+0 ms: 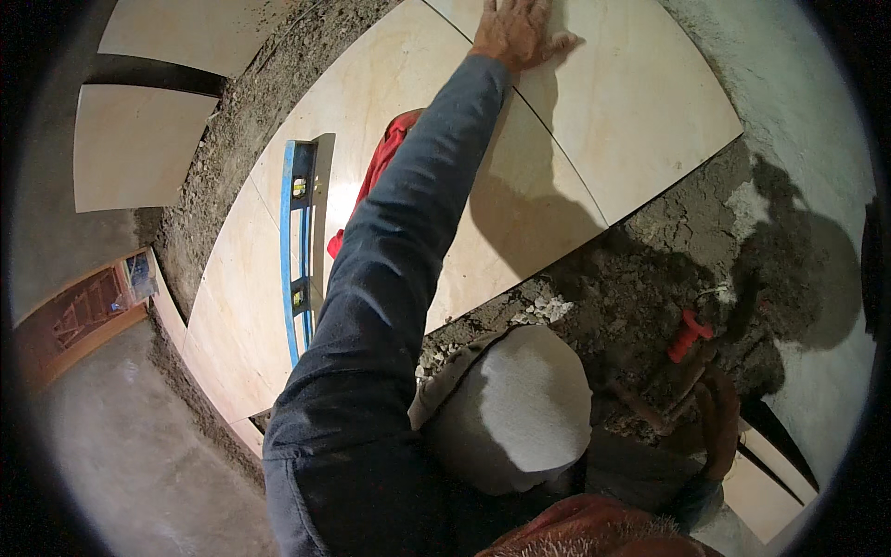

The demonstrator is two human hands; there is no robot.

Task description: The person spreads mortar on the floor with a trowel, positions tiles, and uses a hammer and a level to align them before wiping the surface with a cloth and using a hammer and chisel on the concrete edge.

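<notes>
Spirit level [288, 246] on tiles [390, 84]

Can pass freely over bare tile [645, 102] R of L hand [515, 35]; blocked to L by dark sleeve [385, 246], red cloth [382, 153] & blue level [290, 251], low ctr by grey-clad knee [520, 399]; low R, must clear red object [687, 336] on rough mortar [640, 278].

No readable texts, labels, numbers or signs.
</notes>
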